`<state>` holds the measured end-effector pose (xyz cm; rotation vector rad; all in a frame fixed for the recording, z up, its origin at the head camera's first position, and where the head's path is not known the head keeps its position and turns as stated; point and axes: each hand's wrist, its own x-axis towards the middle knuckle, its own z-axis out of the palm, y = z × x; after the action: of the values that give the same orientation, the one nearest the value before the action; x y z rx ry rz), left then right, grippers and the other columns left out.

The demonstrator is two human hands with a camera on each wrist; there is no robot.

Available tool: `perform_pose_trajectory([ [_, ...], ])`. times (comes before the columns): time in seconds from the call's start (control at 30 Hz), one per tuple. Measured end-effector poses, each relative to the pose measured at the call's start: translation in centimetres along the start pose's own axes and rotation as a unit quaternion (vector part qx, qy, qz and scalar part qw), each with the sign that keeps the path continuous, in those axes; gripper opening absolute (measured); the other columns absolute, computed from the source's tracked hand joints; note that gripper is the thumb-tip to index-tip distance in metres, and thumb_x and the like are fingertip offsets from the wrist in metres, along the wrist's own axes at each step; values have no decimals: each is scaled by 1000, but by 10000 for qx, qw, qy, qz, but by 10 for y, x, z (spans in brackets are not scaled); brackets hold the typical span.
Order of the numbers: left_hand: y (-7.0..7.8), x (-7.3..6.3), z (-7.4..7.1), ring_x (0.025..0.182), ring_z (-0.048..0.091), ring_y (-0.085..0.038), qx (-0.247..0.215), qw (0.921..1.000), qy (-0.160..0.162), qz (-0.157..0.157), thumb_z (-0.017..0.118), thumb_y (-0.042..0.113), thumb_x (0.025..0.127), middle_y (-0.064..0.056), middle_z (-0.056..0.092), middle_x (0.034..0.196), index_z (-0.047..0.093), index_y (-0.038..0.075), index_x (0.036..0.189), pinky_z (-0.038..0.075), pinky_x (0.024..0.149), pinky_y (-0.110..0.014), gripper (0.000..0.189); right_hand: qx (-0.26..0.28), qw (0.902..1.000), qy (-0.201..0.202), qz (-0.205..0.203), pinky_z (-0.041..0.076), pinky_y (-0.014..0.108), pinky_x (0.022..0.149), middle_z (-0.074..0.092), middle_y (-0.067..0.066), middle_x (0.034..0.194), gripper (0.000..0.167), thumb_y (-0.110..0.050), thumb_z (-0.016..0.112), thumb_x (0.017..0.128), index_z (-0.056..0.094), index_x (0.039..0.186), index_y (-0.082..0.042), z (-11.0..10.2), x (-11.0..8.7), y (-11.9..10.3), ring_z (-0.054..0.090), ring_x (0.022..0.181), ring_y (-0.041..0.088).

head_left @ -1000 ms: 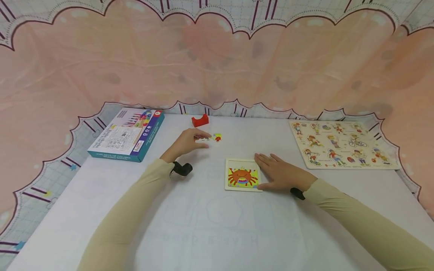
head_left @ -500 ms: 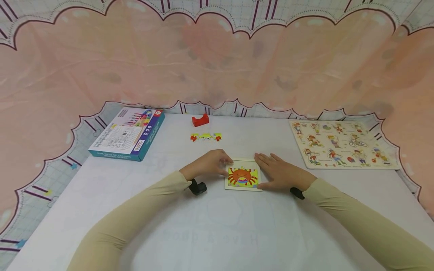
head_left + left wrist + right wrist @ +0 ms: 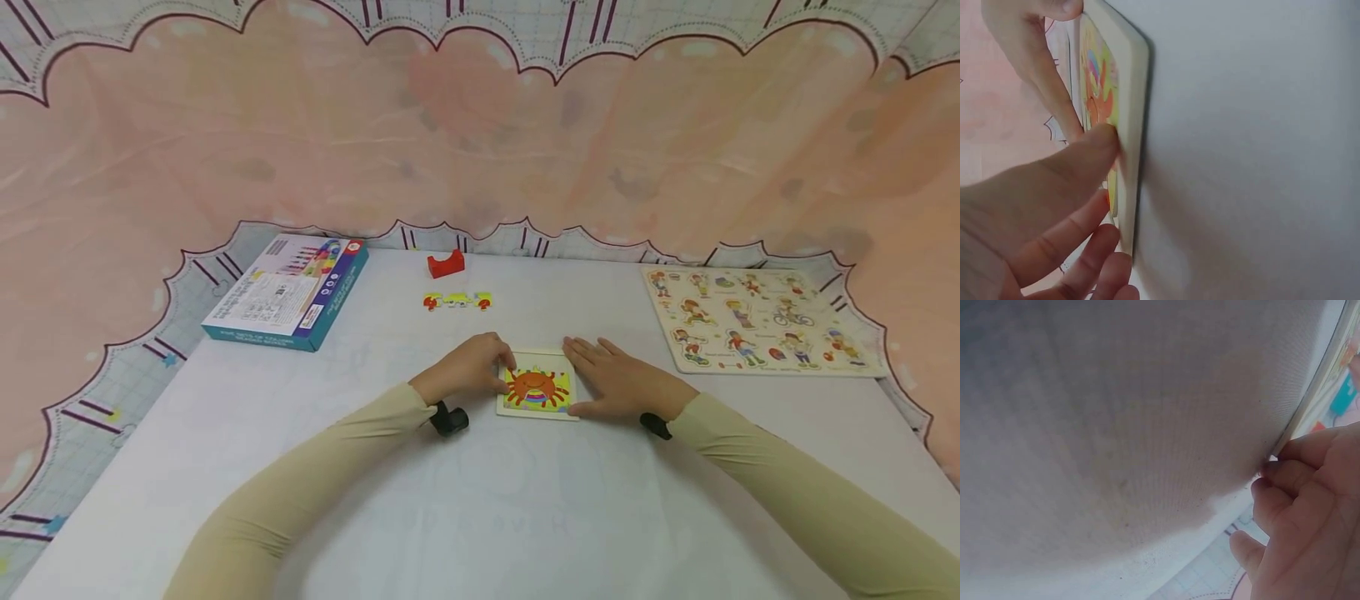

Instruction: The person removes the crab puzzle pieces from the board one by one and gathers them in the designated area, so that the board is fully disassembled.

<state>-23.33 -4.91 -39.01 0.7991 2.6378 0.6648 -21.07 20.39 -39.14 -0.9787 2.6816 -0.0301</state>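
In the head view, a small square jigsaw puzzle (image 3: 537, 392) with a red crab on yellow lies in a pale frame (image 3: 537, 416). My left hand (image 3: 468, 367) is at its left side. The left wrist view shows the thumb (image 3: 1100, 140) touching the picture's edge, with the index fingertip on it further along; the other fingers bend loosely by the frame. My right hand (image 3: 630, 379) lies spread along the frame's right side, index finger and thumb touching it. Behind the frame, several joined puzzle pieces (image 3: 457, 301) form a strip with red claws and eyes.
A red curved block (image 3: 446, 264) stands behind the strip. At the back left lies a white and teal box (image 3: 285, 292). A wooden board with children figures (image 3: 761, 321) lies at the right. A patterned cloth (image 3: 480, 150) hangs behind the white table (image 3: 465, 508).
My left hand has left the strip of puzzle pieces and come toward me and right, to the frame's left side. My right hand has stayed at the right side.
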Motion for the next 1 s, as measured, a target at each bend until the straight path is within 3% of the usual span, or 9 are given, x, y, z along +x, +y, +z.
perform_pose_trajectory([
  [0.23, 3, 0, 1, 91, 54, -16, -104, 9998, 7, -198, 78, 15, 76, -4, 63, 98, 66, 8, 97, 45, 87, -30, 26, 8, 10000, 32, -6, 13, 52, 116, 16, 17, 157, 97, -62, 52, 85, 16, 149, 1, 0, 0, 0, 17, 145, 31],
  [0.57, 5, 2, 1, 82, 50, -16, -206, 9996, 57, -168, 79, 12, 74, -3, 59, 88, 64, 8, 92, 43, 76, -27, 24, 50, 10000, 29, -11, 13, 52, 116, 16, 17, 157, 97, -63, 52, 85, 16, 149, 1, 0, 0, 0, 16, 145, 31],
  [1.0, 11, 0, 0, 79, 49, -16, -227, 9996, 132, -136, 79, 9, 74, -4, 56, 82, 62, 7, 90, 42, 70, -24, 24, 68, 10000, 26, -9, 13, 52, 116, 15, 16, 157, 98, -63, 52, 85, 15, 149, 0, -1, -1, -1, 16, 145, 31],
])
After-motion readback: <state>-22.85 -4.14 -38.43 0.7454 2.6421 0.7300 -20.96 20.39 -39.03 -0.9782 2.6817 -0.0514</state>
